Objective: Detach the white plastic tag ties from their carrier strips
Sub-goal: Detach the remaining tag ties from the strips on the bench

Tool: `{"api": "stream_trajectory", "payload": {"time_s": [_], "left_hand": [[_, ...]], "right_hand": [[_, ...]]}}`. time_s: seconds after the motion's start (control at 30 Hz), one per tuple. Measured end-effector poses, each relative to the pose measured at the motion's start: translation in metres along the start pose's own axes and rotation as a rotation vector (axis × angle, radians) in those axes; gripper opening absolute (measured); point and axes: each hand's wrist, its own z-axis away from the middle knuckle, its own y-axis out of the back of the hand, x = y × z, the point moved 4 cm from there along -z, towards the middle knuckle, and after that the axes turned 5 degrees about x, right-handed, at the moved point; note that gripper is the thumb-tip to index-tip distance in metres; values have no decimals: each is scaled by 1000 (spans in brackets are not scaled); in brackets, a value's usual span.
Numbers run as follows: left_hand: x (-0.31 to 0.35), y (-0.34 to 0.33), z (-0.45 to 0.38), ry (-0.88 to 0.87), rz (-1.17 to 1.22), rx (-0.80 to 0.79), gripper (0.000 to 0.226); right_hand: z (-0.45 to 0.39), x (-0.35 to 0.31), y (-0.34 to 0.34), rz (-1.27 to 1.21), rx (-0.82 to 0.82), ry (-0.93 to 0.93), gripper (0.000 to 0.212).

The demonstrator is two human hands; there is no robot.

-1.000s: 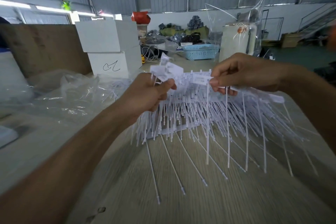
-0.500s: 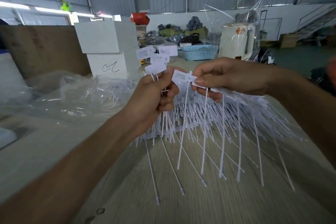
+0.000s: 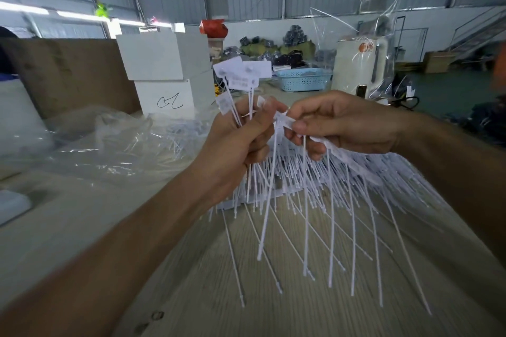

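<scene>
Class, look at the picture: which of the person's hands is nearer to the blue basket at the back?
Right. The right hand is just below the blue basket in the view, holding a strip of ties; the left hand, gripping loose ties, sits further to its left.

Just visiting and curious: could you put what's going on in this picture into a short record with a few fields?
Setting: warehouse, wooden table
Left hand: grips a bunch of loose tag ties, flags up
Right hand: pinches a carrier strip with ties hanging down
Hands: close together, fingertips nearly meeting
On table behind: heap of white ties, clear plastic bag
Background: two stacked white boxes, blue basket
Job status: ties remain on the strip
</scene>
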Motion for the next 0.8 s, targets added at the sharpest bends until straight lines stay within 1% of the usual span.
{"api": "stream_trajectory", "payload": {"time_s": [0.1,0.13,0.23,0.33,0.47,0.57,0.63,0.73,0.8], "left_hand": [[-5,4,-1,41,-61,103,36],[-7,6,-2,61,-77,135,38],[-9,8,-3,101,-77,186,38],[-11,5,-1,140,-74,193,34],[-15,6,0,218,23,253,37],[-10,8,-3,192,120,225,35],[-6,9,-4,161,115,177,26],[-5,7,-5,145,70,86,15],[-7,8,-6,167,86,55,16]], "right_hand": [[-2,-3,-3,265,44,18,14],[-3,-4,-5,310,60,24,17],[-4,-11,-9,374,137,42,23],[-4,-15,-11,449,171,62,16],[-3,-16,-15,425,191,70,14],[-4,-22,-13,464,209,124,13],[-4,-23,-11,507,194,126,14],[-2,-16,-3,438,210,101,16],[-1,-11,1,401,199,83,22]]}}
